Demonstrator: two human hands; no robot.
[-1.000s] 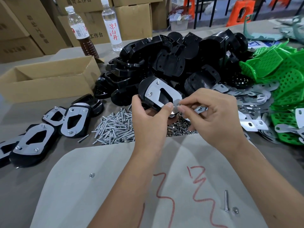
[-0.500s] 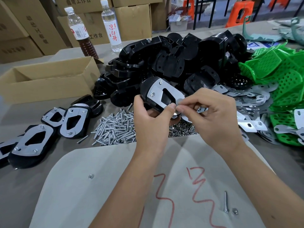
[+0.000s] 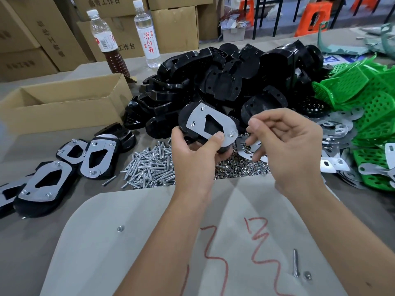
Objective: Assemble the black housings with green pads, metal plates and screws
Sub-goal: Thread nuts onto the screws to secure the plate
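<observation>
While the plate sits on top: left hand (image 3: 195, 154) grips the black housing (image 3: 188, 122) from below, thumb pressed on the metal plate (image 3: 210, 126) near its front screw (image 3: 231, 135).
Right hand: right hand (image 3: 286, 144) hovers just right of the housing, fingers loosely curled; whether they pinch a nut I cannot tell.
Where the piece is: held up, directly above the nut pile (image 3: 241, 165).
Risk one: if the thumb eases, the plate could shift and its holes lose line with the housing.
Risk two: a tilt might let a loose screw slide out and drop into the screw pile (image 3: 151, 167), left of the housing.
Risk three: a small nut fumbled here vanishes among the others below.
Finished pieces: assembled housings (image 3: 97, 157) lie well left of the held one.
</observation>
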